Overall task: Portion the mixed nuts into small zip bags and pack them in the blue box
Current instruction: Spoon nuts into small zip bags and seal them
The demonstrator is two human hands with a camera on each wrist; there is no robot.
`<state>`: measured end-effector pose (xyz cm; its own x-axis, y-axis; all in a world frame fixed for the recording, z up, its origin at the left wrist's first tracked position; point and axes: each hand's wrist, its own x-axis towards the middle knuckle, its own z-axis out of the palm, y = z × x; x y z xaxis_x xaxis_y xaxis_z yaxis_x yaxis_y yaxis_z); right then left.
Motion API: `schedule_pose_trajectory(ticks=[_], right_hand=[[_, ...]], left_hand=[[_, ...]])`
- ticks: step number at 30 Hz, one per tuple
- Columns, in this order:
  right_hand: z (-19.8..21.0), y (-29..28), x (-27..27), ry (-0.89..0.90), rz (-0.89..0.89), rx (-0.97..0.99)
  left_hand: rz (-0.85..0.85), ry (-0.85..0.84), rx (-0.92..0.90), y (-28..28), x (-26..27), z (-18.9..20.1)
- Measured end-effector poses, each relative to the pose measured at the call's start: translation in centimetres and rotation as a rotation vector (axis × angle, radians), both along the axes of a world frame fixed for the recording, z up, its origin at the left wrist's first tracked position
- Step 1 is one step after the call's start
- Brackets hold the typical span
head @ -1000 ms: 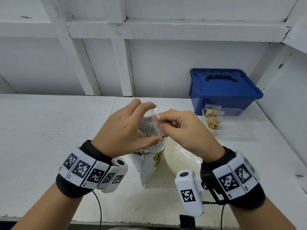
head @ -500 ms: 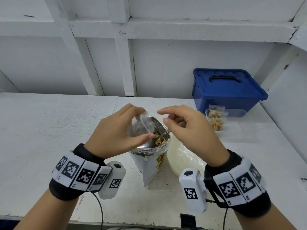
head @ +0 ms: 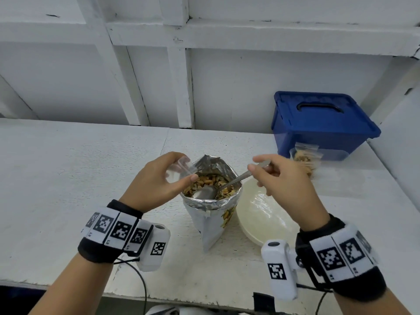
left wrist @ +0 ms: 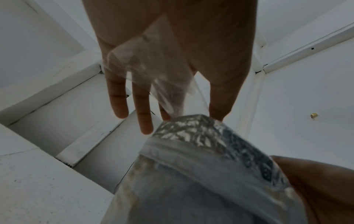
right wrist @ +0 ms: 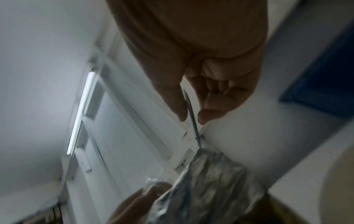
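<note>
A foil-lined bag of mixed nuts [head: 212, 201] stands open at the table's middle. My left hand [head: 156, 180] holds a small clear zip bag [head: 179, 165] just left of the bag's rim; the zip bag [left wrist: 153, 72] lies across my fingers in the left wrist view. My right hand [head: 281, 178] pinches the handle of a metal spoon [head: 227, 184], whose bowl rests on the nuts. The spoon's handle [right wrist: 191, 112] sits between thumb and fingers. The blue box [head: 318, 123], lid on, stands at the back right with filled zip bags [head: 304, 159] in front of it.
A cream bowl [head: 266, 214] sits right of the nut bag, under my right wrist. A white wall with beams closes off the back. The table's [head: 68, 178] left half is bare white surface. Another white wall rises at the far right.
My hands have parted: the left carried the zip bag off to the left, uncovering the nut bag. My right hand let go of the zip bag and now holds the spoon.
</note>
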<state>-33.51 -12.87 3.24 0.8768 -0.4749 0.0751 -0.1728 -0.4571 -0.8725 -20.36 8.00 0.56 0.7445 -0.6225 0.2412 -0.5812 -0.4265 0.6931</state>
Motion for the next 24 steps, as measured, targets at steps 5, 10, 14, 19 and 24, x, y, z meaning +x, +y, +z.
schedule_pose_trajectory(ticks=[5, 10, 14, 19, 24], right_hand=[[-0.4, 1.2, 0.5, -0.193, -0.011, -0.032], [0.0, 1.9, 0.7, -0.434, 0.078, -0.464], [-1.2, 3.2, 1.1, -0.393, 0.208, -0.492], [-1.8, 3.7, 1.2, -0.328, 0.216, -0.414], [-1.6, 3.2, 0.9, -0.254, 0.144, -0.234]], left_hand=[[0.0, 0.074, -0.044, -0.2, -0.2, 0.2], [-0.011, 0.077, -0.077, -0.2, -0.1, 0.1], [-0.016, 0.069, -0.078, -0.2, 0.1, -0.2], [-0.024, 0.095, -0.111, -0.1, 0.0, -0.1], [-0.046, 0.106, -0.121, -0.1, 0.0, 0.1]])
